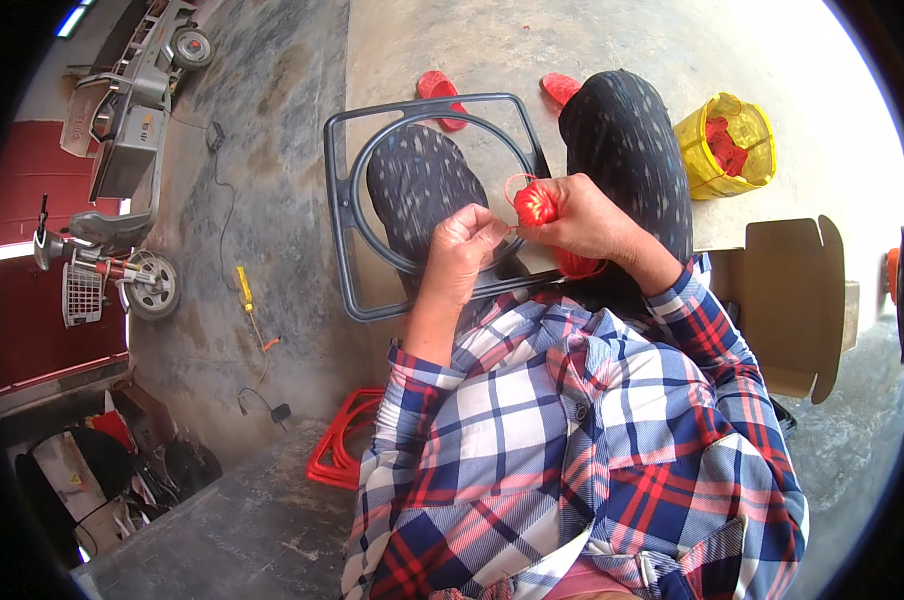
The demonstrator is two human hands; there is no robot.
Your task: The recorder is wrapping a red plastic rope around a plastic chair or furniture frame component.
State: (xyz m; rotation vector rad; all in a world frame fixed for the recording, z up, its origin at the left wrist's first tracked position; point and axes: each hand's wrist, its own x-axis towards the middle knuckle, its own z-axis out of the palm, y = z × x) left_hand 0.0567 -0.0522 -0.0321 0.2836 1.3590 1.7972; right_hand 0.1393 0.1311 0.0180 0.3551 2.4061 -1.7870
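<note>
While the grey frame, a rounded square with a ring inside, rests across the person's knees, the right hand clasps a small bundle of glossy red cord over the frame's right edge. One thin loop curls off its left side. Closed beside it, the left hand pinches the cord's end
</note>
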